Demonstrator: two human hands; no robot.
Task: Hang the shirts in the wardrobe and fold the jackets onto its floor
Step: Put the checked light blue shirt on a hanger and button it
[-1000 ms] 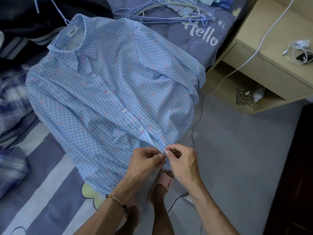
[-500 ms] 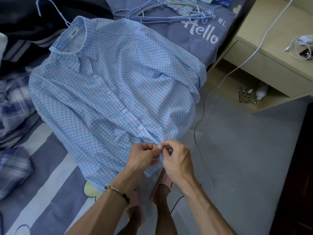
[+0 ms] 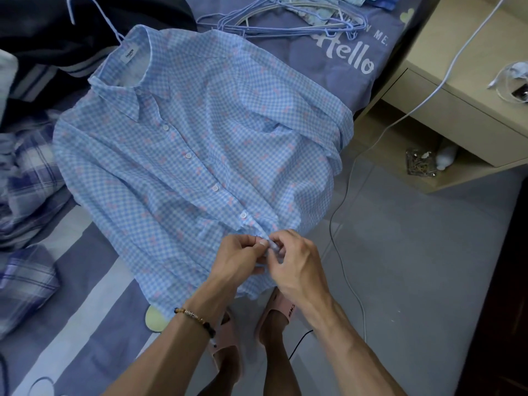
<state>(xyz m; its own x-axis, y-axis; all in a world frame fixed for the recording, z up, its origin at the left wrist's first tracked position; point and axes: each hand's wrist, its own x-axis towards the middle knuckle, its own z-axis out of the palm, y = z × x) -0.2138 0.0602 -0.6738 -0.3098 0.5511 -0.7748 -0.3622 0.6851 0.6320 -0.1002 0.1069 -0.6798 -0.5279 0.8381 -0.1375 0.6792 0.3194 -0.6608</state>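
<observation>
A light blue checked shirt (image 3: 200, 155) lies spread face up across the corner of a bed (image 3: 85, 295), collar toward the far left, its hem hanging just over the near bed edge. Both hands meet at the lowest part of the button placket. The left hand (image 3: 238, 260) pinches the fabric between thumb and curled fingers; the right hand (image 3: 295, 262) pinches the facing edge — their fingertips touch, and whatever button sits between them is covered by the fingers. Four white buttons above are fastened.

To the right of the bed, grey floor (image 3: 414, 267) lies open, crossed by a thin white cable (image 3: 347, 178) that runs up onto a pale wooden bedside table (image 3: 457, 81). A bundle of blue wire hangers (image 3: 285, 21) rests on the bed beyond the shirt, cut off by the top edge. Dark clothing (image 3: 57, 32) and plaid fabric (image 3: 25, 172) crowd the left side, partly out of frame. Below the hands, feet in pink slippers (image 3: 281, 310) stand on the floor, partly hidden by the forearms.
</observation>
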